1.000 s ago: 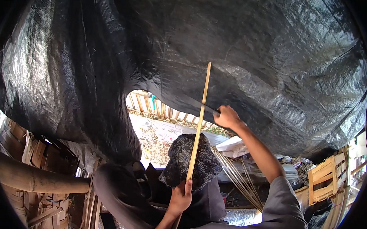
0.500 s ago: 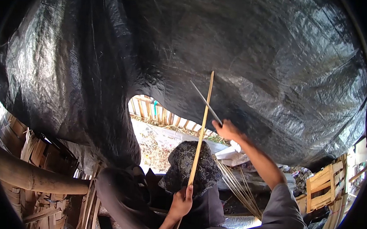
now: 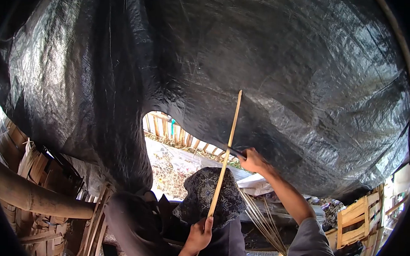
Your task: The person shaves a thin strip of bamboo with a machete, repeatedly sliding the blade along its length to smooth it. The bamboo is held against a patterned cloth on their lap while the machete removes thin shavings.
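My left hand (image 3: 198,237) is closed around the lower part of a long, thin bamboo strip (image 3: 219,184). The strip slants upward and away from me, its pointed end in front of the black sheet. In my right hand (image 3: 254,161) is the handle of a knife (image 3: 236,153), its dark blade foreshortened and blurred. The blade crosses the strip above its middle and appears to touch it. Beneath the strip, a dark patterned cloth (image 3: 205,190) lies over my leg, between the two hands.
A black plastic sheet (image 3: 228,45) hangs across the front. Thin bamboo slivers (image 3: 265,219) lie under my right arm. At left runs a thick bamboo pole (image 3: 39,196); at right stands a woven bamboo frame (image 3: 354,221). A slatted fence (image 3: 177,131) shows through the gap.
My right hand has come down and slightly nearer, with the knife now lower on the bamboo strip and turned more crosswise. The left hand keeps its hold on the strip.
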Action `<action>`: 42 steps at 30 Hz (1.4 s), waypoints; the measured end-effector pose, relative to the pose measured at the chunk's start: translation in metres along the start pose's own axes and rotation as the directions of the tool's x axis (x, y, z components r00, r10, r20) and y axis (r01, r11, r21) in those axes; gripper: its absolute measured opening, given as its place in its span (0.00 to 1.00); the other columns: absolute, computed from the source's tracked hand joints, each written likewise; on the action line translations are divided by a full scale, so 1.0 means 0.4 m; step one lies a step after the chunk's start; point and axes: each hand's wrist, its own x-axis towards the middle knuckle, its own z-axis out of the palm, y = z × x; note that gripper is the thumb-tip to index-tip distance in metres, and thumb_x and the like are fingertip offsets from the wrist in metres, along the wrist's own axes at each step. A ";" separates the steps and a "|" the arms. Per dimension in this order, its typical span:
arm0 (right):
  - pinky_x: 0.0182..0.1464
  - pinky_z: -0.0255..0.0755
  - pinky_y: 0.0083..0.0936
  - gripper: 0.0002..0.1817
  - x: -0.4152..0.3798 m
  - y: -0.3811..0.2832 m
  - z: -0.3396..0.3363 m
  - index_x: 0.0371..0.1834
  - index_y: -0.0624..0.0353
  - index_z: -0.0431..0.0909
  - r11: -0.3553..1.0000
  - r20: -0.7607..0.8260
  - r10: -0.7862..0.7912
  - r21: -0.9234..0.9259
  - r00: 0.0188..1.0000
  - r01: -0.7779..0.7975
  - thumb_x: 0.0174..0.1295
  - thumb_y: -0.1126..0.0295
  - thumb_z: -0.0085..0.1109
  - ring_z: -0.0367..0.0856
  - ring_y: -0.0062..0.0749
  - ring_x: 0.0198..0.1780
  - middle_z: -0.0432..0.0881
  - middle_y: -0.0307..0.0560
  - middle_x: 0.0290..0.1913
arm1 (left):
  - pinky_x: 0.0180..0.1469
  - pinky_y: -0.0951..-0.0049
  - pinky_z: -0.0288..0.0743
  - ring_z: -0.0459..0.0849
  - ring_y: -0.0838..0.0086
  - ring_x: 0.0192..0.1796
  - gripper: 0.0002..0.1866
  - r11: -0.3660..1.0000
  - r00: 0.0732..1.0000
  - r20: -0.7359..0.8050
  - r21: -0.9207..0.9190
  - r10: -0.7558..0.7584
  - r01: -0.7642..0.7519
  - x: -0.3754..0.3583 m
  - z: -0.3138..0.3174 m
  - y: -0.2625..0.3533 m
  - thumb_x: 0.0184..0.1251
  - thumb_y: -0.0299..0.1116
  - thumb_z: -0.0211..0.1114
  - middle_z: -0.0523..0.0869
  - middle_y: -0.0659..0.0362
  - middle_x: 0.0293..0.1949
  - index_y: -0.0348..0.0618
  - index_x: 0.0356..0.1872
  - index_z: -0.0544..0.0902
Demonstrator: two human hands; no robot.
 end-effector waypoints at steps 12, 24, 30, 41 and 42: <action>0.50 0.70 0.42 0.28 0.032 0.008 -0.048 0.34 0.71 0.78 0.997 -0.038 0.031 -0.068 0.999 -0.034 0.59 0.49 0.49 0.77 0.59 0.45 0.79 0.69 0.37 | 0.24 0.60 0.69 0.79 0.47 0.26 0.18 0.996 0.998 -0.051 0.091 0.030 -0.026 -0.001 0.002 0.027 0.70 0.41 0.50 0.77 0.43 0.20 0.35 0.27 0.76; 0.22 0.70 0.35 0.32 0.078 0.038 -0.003 0.29 0.70 0.73 0.822 -0.031 0.495 0.342 0.868 -0.456 0.62 0.43 0.44 0.78 0.41 0.19 0.76 0.52 0.17 | 0.27 0.63 0.71 0.81 0.52 0.27 0.22 1.000 0.999 -0.034 0.003 0.014 -0.014 -0.004 0.006 -0.014 0.69 0.47 0.50 0.78 0.45 0.20 0.36 0.29 0.77; 0.44 0.72 0.41 0.19 -0.030 -0.010 0.022 0.36 0.62 0.81 0.999 -0.011 0.020 -0.041 1.000 -0.020 0.55 0.56 0.53 0.79 0.55 0.39 0.81 0.61 0.34 | 0.25 0.70 0.69 0.75 0.68 0.20 0.24 0.993 0.992 -0.069 -0.035 0.109 -0.112 -0.003 0.012 -0.023 0.69 0.51 0.49 0.75 0.54 0.17 0.38 0.27 0.76; 0.50 0.68 0.41 0.20 -0.054 -0.086 0.000 0.39 0.61 0.80 0.987 0.092 -0.101 -0.119 0.991 0.111 0.43 0.63 0.56 0.75 0.52 0.47 0.79 0.62 0.38 | 0.17 0.87 0.51 0.53 0.88 0.16 0.24 0.582 0.754 0.586 -0.514 -0.299 0.630 -0.015 -0.052 0.046 0.66 0.60 0.46 0.54 0.71 0.16 0.50 0.24 0.63; 0.50 0.68 0.41 0.20 -0.048 -0.074 0.009 0.39 0.61 0.80 0.989 0.093 -0.094 -0.107 0.991 0.104 0.43 0.63 0.56 0.75 0.52 0.47 0.79 0.62 0.38 | 0.16 0.86 0.49 0.52 0.88 0.15 0.24 0.594 0.758 0.560 -0.500 -0.334 0.630 -0.016 -0.048 0.050 0.66 0.61 0.46 0.54 0.71 0.15 0.50 0.24 0.63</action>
